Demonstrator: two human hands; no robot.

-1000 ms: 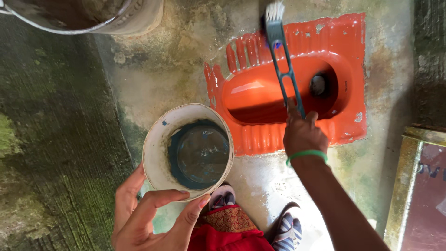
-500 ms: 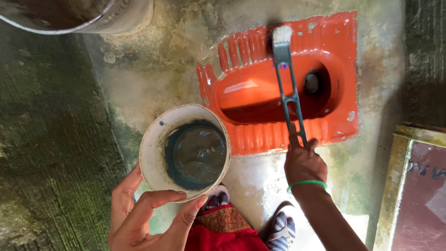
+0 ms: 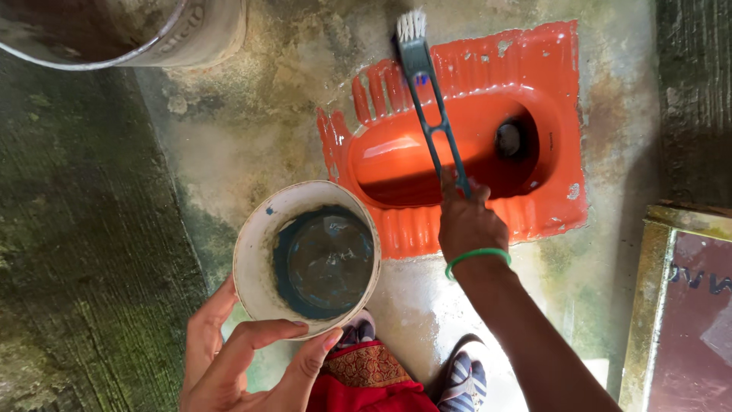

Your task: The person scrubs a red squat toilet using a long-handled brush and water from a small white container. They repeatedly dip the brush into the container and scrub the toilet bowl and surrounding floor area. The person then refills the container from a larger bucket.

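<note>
We note one large pale bucket [image 3: 152, 34] at the top left corner. We also list striped sandals [image 3: 465, 378], red garment hem [image 3: 366, 385], and a framed panel [image 3: 679, 305] at right.

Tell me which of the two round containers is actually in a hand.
The white mug with the dark blue inside, gripped from below by the left hand. The large bucket at the top left corner stands untouched.

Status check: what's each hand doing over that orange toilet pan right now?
Right hand grips brush, bristles at pan's far rim. Left hand holds mug. Nothing in the way.
</note>
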